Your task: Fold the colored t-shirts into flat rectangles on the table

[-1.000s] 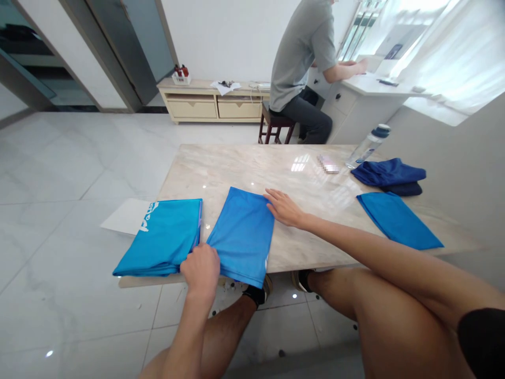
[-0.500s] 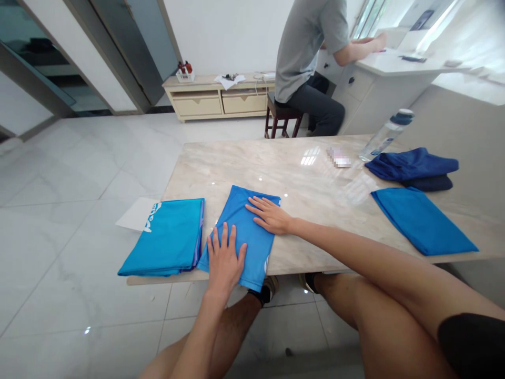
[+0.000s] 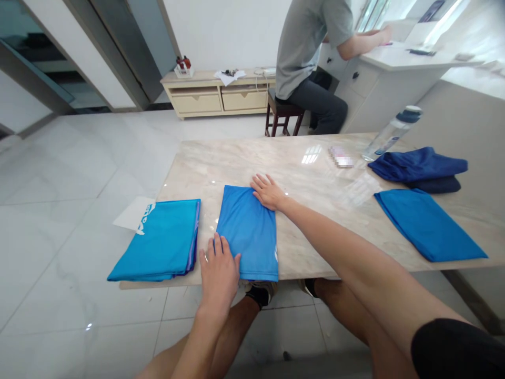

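A folded bright blue garment [image 3: 248,231] lies at the near edge of the marble table [image 3: 307,173]. My left hand [image 3: 219,268] lies flat on its near left corner, fingers stretched out. At the garment's far right corner rests my right hand [image 3: 268,191], also flat and open. Just left of the garment is a stack of folded blue garments [image 3: 160,239] with white lettering.
Another folded blue garment [image 3: 428,223] lies at the table's right, with a crumpled dark blue pile [image 3: 420,168] and a water bottle [image 3: 392,134] behind it. White paper [image 3: 132,213] is by the stack. A person in a grey shirt [image 3: 311,52] sits at a white desk beyond.
The garment has been squared up with the table edge. My left hand slid back to its near left corner and my right hand moved to its far right corner.
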{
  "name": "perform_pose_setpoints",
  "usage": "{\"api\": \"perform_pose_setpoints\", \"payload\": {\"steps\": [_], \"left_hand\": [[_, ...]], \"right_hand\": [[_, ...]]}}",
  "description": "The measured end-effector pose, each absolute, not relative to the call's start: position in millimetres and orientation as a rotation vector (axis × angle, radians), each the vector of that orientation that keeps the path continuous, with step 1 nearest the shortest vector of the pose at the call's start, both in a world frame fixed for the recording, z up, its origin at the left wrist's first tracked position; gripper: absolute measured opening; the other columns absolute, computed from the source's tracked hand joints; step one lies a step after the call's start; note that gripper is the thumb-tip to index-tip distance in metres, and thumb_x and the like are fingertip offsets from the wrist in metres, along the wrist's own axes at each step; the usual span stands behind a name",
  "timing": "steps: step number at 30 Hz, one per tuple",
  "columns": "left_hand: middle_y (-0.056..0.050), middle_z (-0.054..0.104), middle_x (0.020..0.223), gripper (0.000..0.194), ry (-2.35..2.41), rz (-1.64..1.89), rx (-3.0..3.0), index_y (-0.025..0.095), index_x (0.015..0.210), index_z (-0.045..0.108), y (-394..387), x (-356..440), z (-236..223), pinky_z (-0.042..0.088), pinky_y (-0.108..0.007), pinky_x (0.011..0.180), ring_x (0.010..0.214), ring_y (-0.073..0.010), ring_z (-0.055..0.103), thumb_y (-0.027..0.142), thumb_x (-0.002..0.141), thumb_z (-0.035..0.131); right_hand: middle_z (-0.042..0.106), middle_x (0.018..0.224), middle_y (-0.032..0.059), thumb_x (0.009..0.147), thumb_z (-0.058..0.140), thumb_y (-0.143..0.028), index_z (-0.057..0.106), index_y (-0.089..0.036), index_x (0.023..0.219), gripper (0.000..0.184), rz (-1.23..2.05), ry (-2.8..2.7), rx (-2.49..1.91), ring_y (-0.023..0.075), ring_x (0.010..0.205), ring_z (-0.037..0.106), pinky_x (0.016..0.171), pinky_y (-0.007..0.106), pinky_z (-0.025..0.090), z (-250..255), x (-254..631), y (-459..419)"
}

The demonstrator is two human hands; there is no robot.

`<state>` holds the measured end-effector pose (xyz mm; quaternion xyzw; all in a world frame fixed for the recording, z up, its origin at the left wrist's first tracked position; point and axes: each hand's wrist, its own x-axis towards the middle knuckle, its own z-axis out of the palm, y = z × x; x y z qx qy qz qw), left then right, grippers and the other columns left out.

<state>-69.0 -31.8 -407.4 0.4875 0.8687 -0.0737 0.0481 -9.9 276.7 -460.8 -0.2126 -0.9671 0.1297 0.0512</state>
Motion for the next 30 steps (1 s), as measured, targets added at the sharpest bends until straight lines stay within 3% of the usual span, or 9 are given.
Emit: {"api": "perform_pose_setpoints", "payload": {"steps": [5, 10, 16, 21, 26, 30], "left_hand": [[-0.026, 0.068, 0.15, 0.045, 2.515, -0.332, 1.406, 0.009, 0.147, 0.071, -59, -78, -377, 0.057, -0.049, 0.108, 0.133, -0.0375, 0.068, 0.03, 0.112, 0.05], [-0.025, 0.062, 0.156, 0.044, 2.457, -0.422, 1.305, 0.013, 0.146, 0.073, -78, -80, -377, 0.059, -0.044, 0.096, 0.126, -0.0373, 0.068, 0.028, 0.111, 0.052], [-0.021, 0.066, 0.139, 0.041, 2.476, -0.31, 1.318, 0.015, 0.121, 0.083, -75, -92, -371, 0.059, -0.044, 0.096, 0.127, -0.0366, 0.065, 0.033, 0.113, 0.047], [-0.017, 0.072, 0.12, 0.049, 2.413, -0.25, 1.242, 0.018, 0.121, 0.082, -80, -109, -370, 0.058, -0.044, 0.094, 0.114, -0.0335, 0.072, 0.031, 0.117, 0.035], [-0.019, 0.069, 0.126, 0.042, 2.436, -0.141, 1.199, 0.016, 0.119, 0.082, -85, -111, -367, 0.058, -0.042, 0.09, 0.109, -0.0318, 0.073, 0.032, 0.115, 0.044], [-0.023, 0.062, 0.148, 0.039, 2.534, -0.041, 1.284, 0.013, 0.12, 0.082, -82, -106, -370, 0.059, -0.044, 0.094, 0.125, -0.0351, 0.066, 0.028, 0.113, 0.047]], "right_hand": [[0.026, 0.185, 0.0151, 0.116, 0.041, -0.043, 0.046, -0.013, 0.172, 0.064, 0.408, -2.933, -0.548, 0.0308, 0.174, 0.019, 0.142, 0.053, 0.012, -465, -56, 192], [0.022, 0.186, 0.0146, 0.116, 0.04, -0.051, 0.04, -0.016, 0.175, 0.069, 0.447, -2.814, -0.79, 0.0338, 0.175, 0.015, 0.141, 0.06, 0.008, -478, -89, 131], [0.022, 0.186, 0.0162, 0.117, 0.034, -0.047, 0.033, -0.009, 0.177, 0.071, 0.51, -2.905, -0.68, 0.0321, 0.175, 0.012, 0.143, 0.055, 0.008, -464, -81, 141], [0.019, 0.187, 0.0109, 0.117, 0.033, -0.045, 0.022, -0.017, 0.182, 0.071, 0.474, -2.903, -0.571, 0.0287, 0.176, 0.007, 0.144, 0.056, 0.009, -452, -18, 122], [0.018, 0.187, 0.0102, 0.117, 0.036, -0.049, 0.013, -0.022, 0.184, 0.075, 0.476, -2.914, -0.645, 0.0329, 0.175, 0.013, 0.141, 0.063, 0.02, -464, 32, 79], [0.021, 0.186, 0.01, 0.118, 0.034, -0.047, 0.024, -0.022, 0.182, 0.07, 0.422, -2.899, -0.659, 0.0311, 0.174, 0.016, 0.141, 0.062, 0.021, -473, 35, 68]]}}
